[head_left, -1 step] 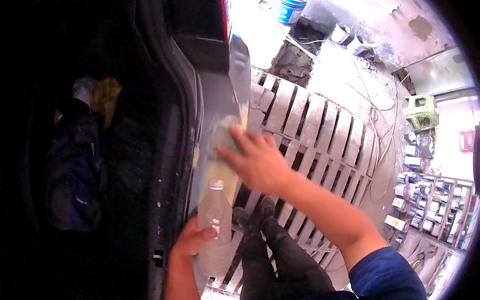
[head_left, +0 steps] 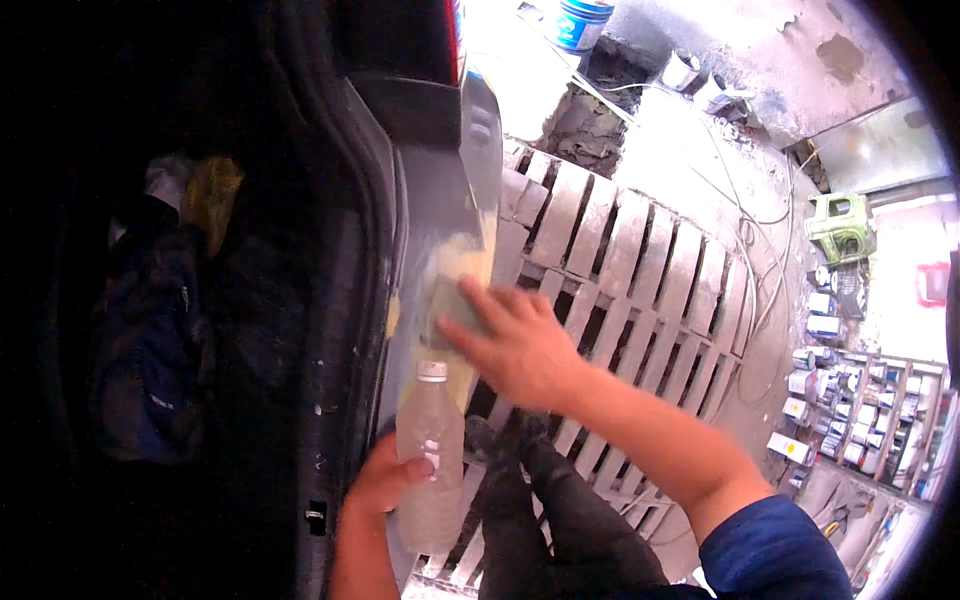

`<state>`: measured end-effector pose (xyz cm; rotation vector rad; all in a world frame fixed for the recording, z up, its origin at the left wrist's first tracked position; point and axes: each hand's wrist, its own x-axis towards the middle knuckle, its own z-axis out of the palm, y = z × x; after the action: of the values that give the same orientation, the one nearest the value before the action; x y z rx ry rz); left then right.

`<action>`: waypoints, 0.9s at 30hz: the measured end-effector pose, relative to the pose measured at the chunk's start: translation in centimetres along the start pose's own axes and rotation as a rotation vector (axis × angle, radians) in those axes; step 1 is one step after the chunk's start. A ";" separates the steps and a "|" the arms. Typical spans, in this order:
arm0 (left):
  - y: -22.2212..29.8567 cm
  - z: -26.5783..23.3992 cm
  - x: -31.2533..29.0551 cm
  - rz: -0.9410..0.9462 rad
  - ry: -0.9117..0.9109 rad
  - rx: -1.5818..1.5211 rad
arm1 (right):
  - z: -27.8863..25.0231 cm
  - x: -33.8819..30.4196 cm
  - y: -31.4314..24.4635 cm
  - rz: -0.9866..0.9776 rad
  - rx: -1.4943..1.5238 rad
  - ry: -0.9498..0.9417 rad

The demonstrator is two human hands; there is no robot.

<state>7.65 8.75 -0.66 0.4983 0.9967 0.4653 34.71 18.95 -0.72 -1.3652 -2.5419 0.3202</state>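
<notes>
My left hand (head_left: 385,478) is wrapped round a clear plastic bottle (head_left: 432,510) with a white cap and cloudy liquid inside. The bottle stands upright beside the car's rear bumper (head_left: 425,190). Just beyond the cap, my right hand (head_left: 515,340) presses a flat grey-green sanding pad (head_left: 447,312) onto the bumper, thumb and fingers over it. Around the pad lies a pale yellow filler patch (head_left: 465,258) on the grey surface. The pad's underside and part of its edge are hidden.
The dark open trunk (head_left: 270,400) on the left holds a dark blue bag (head_left: 150,340). Under my feet is a slatted wooden pallet (head_left: 600,235). A thin hose (head_left: 745,240) lies on the floor, with a green stool (head_left: 842,228) and several cans (head_left: 870,410) at right.
My right hand has slid the sanding pad toward me along the bumper, uncovering more of the yellow filler patch. The left hand and bottle stay put.
</notes>
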 end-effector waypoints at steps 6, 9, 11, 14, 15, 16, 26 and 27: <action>0.3 0.4 0.3 0.004 -0.029 0.023 | -0.7 3.8 2.3 0.050 -0.018 0.091; -0.4 -0.3 0.0 -0.039 0.040 0.013 | -0.2 3.0 1.2 0.041 -0.040 0.069; -1.0 -0.9 0.0 -0.016 0.032 -0.013 | -0.3 0.0 -0.9 0.003 -0.019 -0.006; -0.8 -0.5 0.3 0.009 -0.003 -0.019 | -0.6 0.9 0.1 0.002 0.007 0.037; -0.4 -0.2 0.4 0.020 -0.020 -0.013 | -0.7 2.6 1.1 0.072 -0.043 0.046; -0.2 0.0 0.2 0.021 -0.002 -0.011 | -0.6 3.7 1.6 0.064 -0.056 0.079; -0.2 0.0 0.2 0.019 -0.008 0.024 | -0.3 3.4 1.0 0.057 -0.052 0.098; -0.3 -0.1 0.4 0.014 -0.015 0.032 | -0.7 4.8 2.0 0.056 -0.061 0.130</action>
<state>7.83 8.77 -1.15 0.5375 0.9879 0.4584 33.93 24.06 -0.11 -1.4326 -2.4293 0.1593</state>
